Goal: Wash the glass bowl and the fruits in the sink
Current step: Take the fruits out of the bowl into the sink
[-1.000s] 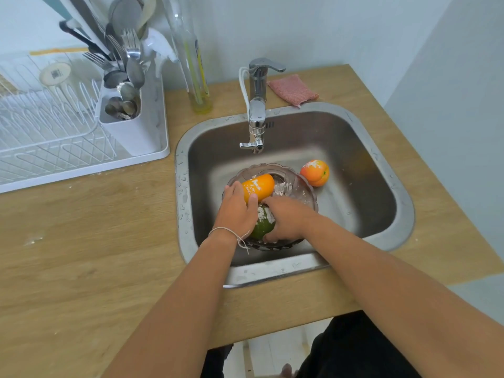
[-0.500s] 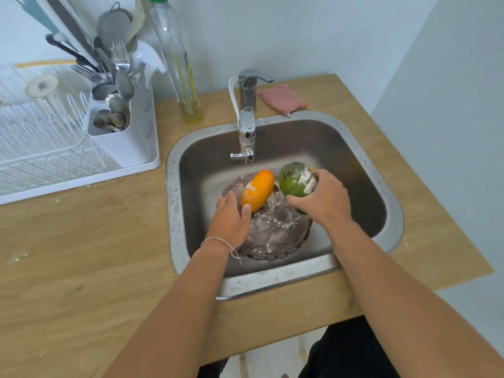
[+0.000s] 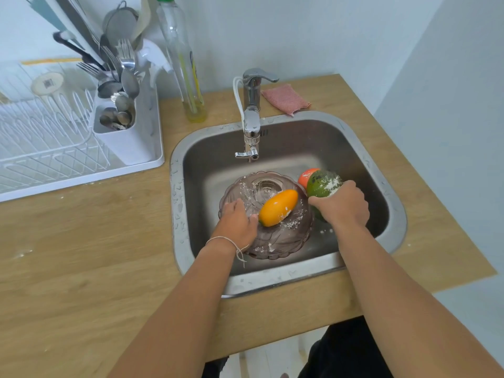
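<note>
The tinted glass bowl (image 3: 283,241), dusted with white powder, sits in the steel sink (image 3: 392,227). An oblong orange fruit (image 3: 278,207) lies inside it. My left hand (image 3: 236,222) grips the bowl's left rim, thumb against the orange fruit. My right hand (image 3: 342,204) holds a round green fruit (image 3: 321,184) with white powder on it, low over the sink floor to the right of the bowl. A round orange-red fruit (image 3: 305,175) lies just behind the green one, mostly hidden.
The tap (image 3: 252,121) stands at the sink's back edge, spout over the bowl's far side, no water running. A pink sponge (image 3: 285,100) lies behind the sink. An oil bottle (image 3: 185,66), a cutlery holder (image 3: 122,124) and a white dish rack (image 3: 49,148) stand on the wooden counter at left.
My right hand lifted the green fruit out of the bowl and carried it right, down beside the orange-red fruit. My left hand stayed on the bowl's rim.
</note>
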Tool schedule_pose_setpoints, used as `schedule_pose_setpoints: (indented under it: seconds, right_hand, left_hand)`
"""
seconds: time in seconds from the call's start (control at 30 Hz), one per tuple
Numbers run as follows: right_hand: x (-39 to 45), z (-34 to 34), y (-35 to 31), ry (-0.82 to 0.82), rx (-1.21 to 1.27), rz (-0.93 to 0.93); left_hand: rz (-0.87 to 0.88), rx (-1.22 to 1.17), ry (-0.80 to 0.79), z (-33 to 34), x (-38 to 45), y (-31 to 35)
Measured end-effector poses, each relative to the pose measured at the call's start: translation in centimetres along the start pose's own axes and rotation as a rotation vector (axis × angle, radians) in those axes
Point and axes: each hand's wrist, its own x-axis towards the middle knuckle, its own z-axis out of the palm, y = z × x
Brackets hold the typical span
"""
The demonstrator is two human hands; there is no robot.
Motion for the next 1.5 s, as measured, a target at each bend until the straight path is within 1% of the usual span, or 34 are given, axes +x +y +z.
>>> schedule_pose_setpoints:
  seconds: [0.1,0.23,0.33,0.4,0.53,0.57,0.6,0.63,0.67,0.7,0.73,0.77,0.8,0.83,0.87,0.9,0.97,1.07,1.13,1.17,1.27,1.33,1.37,1.43,1.5]
  right_hand:
    - [-0.3,0.0,0.2,-0.053,-0.027,-0.008]
    - [0.1,-0.4,0.9,-0.112,-0.025,0.051]
    - [0.3,-0.5,1.1,-0.18,-0.093,0.079]
    - [0.3,-0.1,0.7,-0.208,-0.119,0.084]
    - [0.2,0.1,0.5,-0.213,-0.141,0.096]
    - [0.1,0.2,0.5,-0.194,-0.148,0.096]
    - [-0.2,0.3,0.4,-0.139,-0.167,0.057]
    - [-0.6,0.5,0.1,-0.052,-0.19,-0.039]
    - [-0.9,0.9,-0.2,0.046,-0.204,-0.204]
    - [-1.2,1.6,-0.6,0.115,-0.21,-0.42]
    - [-1.5,2.4,-1.1,0.123,-0.232,-0.648]
    - [-1.8,3.1,-1.5,0.086,-0.275,-0.841]
    - [-1.7,4.0,-1.8,0.024,-0.334,-0.978]
    - [-1.5,4.9,-1.9,-0.035,-0.405,-1.057]
    - [-1.3,5.5,-2.0,-0.096,-0.481,-1.084]
    - [-1.1,5.9,-2.2,-0.149,-0.557,-1.075]
    - [-0.8,6.2,-2.5,-0.181,-0.664,-1.027]
    - [-0.5,6.3,-3.1,-0.15,-0.651,-0.982]
    - [-0.2,5.9,-3.4,-0.113,-0.504,-0.901]
    - [0.1,5.5,-3.3,-0.064,-0.399,-0.842]
    - [1.6,3.8,-2.2,0.119,-0.134,-0.566]
    - [2.6,2.8,-1.4,0.175,-0.013,-0.363]
    - [2.9,2.5,-1.1,0.188,0.025,-0.29]
    - [3.5,2.3,-0.7,0.194,0.053,-0.226]
    - [3.6,2.4,-0.6,0.192,0.062,-0.214]
  left_hand:
    - [0.005,0.025,0.021,0.0,0.2,-0.1]
    - [0.001,0.065,0.057,0.3,0.2,-0.4]
    - [-0.057,0.081,0.088,0.1,0.4,-0.8]
    - [-0.081,0.062,0.08,-0.1,0.5,-1.0]
    - [-0.02,0.109,0.046,0.3,0.5,-0.7]
    - [-0.004,0.117,0.029,0.4,0.4,-0.5]
    - [0.011,0.122,0.016,0.6,0.3,-0.4]
    - [0.025,0.128,0.012,0.6,0.3,-0.4]
    - [0.033,0.13,0.009,0.6,0.3,-0.4]
    - [0.034,0.125,0.005,0.6,0.4,-0.4]
    - [0.028,0.117,0.0,0.5,0.4,-0.5]
    - [0.021,0.114,-0.006,0.5,0.5,-0.6]
    - [0.016,0.116,-0.009,0.5,0.4,-0.6]
    - [0.014,0.122,-0.008,0.5,0.4,-0.7]
    - [0.014,0.127,-0.007,0.5,0.3,-0.7]
    - [0.015,0.127,-0.009,0.6,0.2,-0.6]
    - [0.019,0.111,-0.018,0.7,0.2,-0.6]
    - [0.021,0.067,-0.033,0.7,0.3,-0.7]
    - [0.015,0.047,-0.044,0.7,0.2,-0.8]
    - [0.015,0.042,-0.049,0.7,0.2,-0.8]
    - [0.021,0.025,-0.053,0.5,0.3,-0.7]
    - [0.025,0.02,-0.049,0.4,0.3,-0.5]
    - [0.028,0.018,-0.048,0.4,0.2,-0.4]
    - [0.03,0.009,-0.051,0.4,0.0,-0.4]
    - [0.031,0.001,-0.048,0.4,-0.2,-0.4]
